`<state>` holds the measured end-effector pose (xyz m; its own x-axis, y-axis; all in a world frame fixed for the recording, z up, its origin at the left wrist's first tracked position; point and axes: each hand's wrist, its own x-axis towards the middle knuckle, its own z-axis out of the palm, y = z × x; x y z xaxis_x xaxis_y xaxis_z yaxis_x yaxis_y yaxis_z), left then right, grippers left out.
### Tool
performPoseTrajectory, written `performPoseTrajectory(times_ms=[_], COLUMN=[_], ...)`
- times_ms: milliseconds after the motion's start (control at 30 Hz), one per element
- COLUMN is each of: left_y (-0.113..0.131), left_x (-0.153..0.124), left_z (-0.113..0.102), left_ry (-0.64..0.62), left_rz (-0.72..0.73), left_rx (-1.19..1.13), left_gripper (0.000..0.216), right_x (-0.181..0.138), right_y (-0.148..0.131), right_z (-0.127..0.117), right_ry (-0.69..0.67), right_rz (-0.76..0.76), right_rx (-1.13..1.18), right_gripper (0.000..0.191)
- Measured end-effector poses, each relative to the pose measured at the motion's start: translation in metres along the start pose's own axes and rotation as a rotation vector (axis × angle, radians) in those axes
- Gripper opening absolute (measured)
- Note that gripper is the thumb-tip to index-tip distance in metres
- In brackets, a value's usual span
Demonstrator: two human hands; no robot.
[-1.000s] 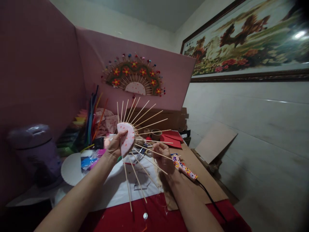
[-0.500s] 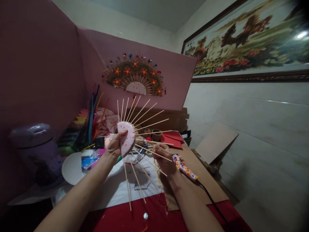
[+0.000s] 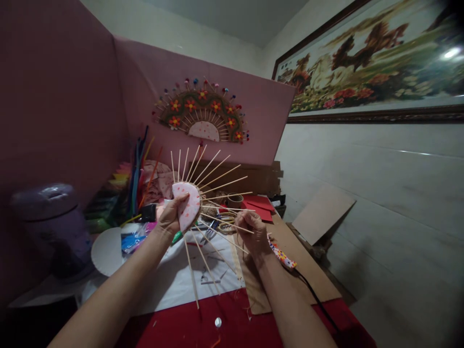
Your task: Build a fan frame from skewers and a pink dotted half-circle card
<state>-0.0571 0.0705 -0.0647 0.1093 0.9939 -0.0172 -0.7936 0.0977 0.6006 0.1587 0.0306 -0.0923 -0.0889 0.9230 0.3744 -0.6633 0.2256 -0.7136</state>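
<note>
My left hand point(image 3: 173, 212) grips a half-round piece point(image 3: 187, 205) covered in pink spotted fabric, its thumb lying on the front face. Thin wooden sticks point(image 3: 213, 181) radiate from its curved edge like fan ribs, with brown twine at their base. Closed in a pinch, my right hand point(image 3: 252, 227) is at the outer ends of the right-hand sticks. What its fingertips hold is too small to make out. Behind the sticks sits a ball of twine point(image 3: 209, 209). A flower-patterned glue gun point(image 3: 284, 256) lies just right of my right wrist, partly hidden.
A decorated fan point(image 3: 203, 113) hangs on the pink panel. White paper point(image 3: 166, 285) and a cardboard sheet point(image 3: 308, 270) cover the red cloth point(image 3: 174, 328). Red sheets point(image 3: 259, 208), pliers point(image 3: 210, 232), pipe cleaners point(image 3: 137, 169) and a lilac container point(image 3: 50, 227) stand or lie around.
My right hand has moved slightly right and up, away from the half-round piece. My left hand and the fan frame have shifted a little left.
</note>
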Motion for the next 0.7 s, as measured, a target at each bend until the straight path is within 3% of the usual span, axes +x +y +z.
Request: performPoseTrajectory(times_ms=[200,333,533,700], left_y=[0.003,0.006,0.005,0.001], left_x=[0.000,-0.001,-0.002,-0.004], left_z=[-0.002,-0.002,-0.005,-0.002], left_ry=[0.014,-0.011,0.009,0.021], left_rz=[0.001,-0.009,-0.042,-0.075], left_rx=[0.015,0.034,0.100,0.115], left_gripper=[0.014,0.014,0.013,0.015], right_x=[0.002,0.006,0.013,0.011], right_y=[-0.016,-0.022,-0.022,-0.028], right_z=[-0.006,-0.012,-0.018,-0.020], right_ry=[-0.066,-0.018,0.187,0.126], right_rz=[-0.087,-0.074,-0.024,-0.074], right_rx=[-0.012,0.085,0.149,0.093], right_gripper=[0.042,0.037,0.017,0.015])
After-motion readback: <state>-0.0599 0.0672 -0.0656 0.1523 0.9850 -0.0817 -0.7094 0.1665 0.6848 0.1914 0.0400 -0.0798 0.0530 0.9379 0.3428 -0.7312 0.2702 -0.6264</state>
